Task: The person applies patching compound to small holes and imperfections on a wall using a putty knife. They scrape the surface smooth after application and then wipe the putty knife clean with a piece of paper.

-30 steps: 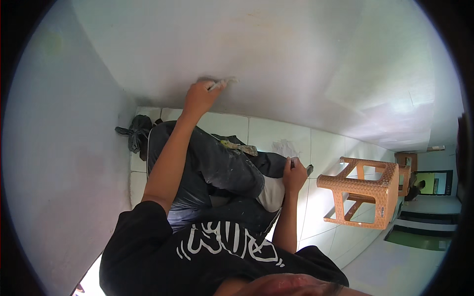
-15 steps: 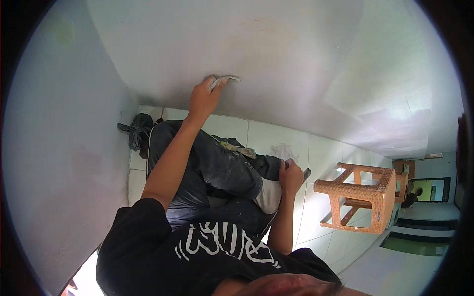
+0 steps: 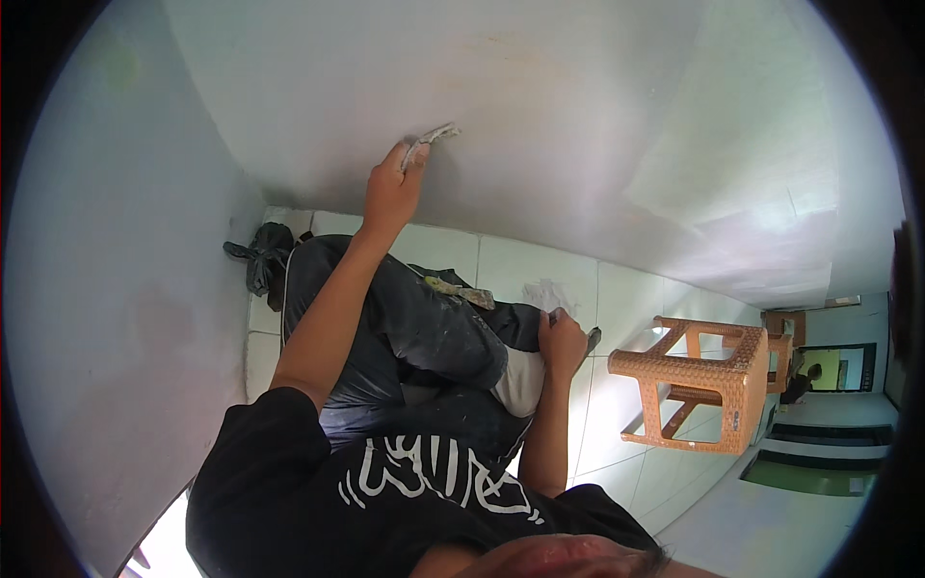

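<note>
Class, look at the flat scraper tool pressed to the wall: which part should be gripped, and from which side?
Grip the scraper by its near handle end, from below, as the left hand does; its blade end lies against the wall.

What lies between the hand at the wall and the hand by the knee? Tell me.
In the head view, between the left hand and the right hand lies the dark-trousered bent leg, a paint-smeared flat tool resting on it.

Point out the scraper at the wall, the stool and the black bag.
scraper [image 3: 431,140], head view, on its blade against the wall
stool [image 3: 725,380], head view, on its woven side panel
black bag [image 3: 265,252], head view, on its knotted bulk
</note>
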### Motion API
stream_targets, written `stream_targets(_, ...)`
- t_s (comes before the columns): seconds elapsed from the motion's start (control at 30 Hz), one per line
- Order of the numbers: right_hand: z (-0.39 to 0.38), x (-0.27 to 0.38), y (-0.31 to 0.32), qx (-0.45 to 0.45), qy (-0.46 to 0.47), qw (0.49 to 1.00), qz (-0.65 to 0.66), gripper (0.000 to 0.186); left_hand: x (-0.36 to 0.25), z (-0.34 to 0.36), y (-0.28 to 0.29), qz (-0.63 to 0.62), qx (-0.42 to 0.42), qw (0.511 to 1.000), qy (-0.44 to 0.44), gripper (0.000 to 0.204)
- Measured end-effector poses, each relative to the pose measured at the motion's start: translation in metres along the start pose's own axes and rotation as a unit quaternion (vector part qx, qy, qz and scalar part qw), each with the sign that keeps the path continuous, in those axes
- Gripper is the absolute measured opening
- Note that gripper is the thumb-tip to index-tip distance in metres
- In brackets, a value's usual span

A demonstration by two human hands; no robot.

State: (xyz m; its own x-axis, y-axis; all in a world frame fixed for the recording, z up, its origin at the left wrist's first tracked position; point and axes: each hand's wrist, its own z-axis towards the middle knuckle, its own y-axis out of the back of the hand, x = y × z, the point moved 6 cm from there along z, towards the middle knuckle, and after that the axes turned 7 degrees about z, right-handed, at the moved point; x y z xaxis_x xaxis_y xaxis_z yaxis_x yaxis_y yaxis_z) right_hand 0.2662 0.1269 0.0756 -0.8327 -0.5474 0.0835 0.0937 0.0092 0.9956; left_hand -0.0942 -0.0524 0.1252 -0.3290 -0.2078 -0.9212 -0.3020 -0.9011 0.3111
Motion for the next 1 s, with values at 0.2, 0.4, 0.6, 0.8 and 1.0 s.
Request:
stream_targets(0.2,0.014,-0.004,-0.017,0.069,-0.018,0.997,-0.002,0.037,0.019,-0.004,-0.025,0.107,0.099,0.989,-0.008,0.042)
stream_targets(0.4,0.062,-0.027,-0.066,0.231,-0.058,0.966,0.096,0.046,0.015,0.001,-0.018,0.009,0.061,0.998,0.008,0.044)
stream_targets(0.6,0.072,0.001,-0.099,0.34,-0.063,0.887,0.307,0.048,0.011,-0.003,-0.023,0.019,0.104,0.994,-0.002,0.042)
stream_targets(0.8,0.074,-0.007,-0.111,0.342,-0.046,0.885,0.313,0.044,0.02,-0.003,-0.037,-0.029,0.163,0.986,0.006,0.038)
stream_targets(1.0,0.074,-0.01,-0.112,0.347,-0.038,0.886,0.306,0.045,0.004,-0.019,-0.058,-0.233,0.325,0.914,0.071,0.028)
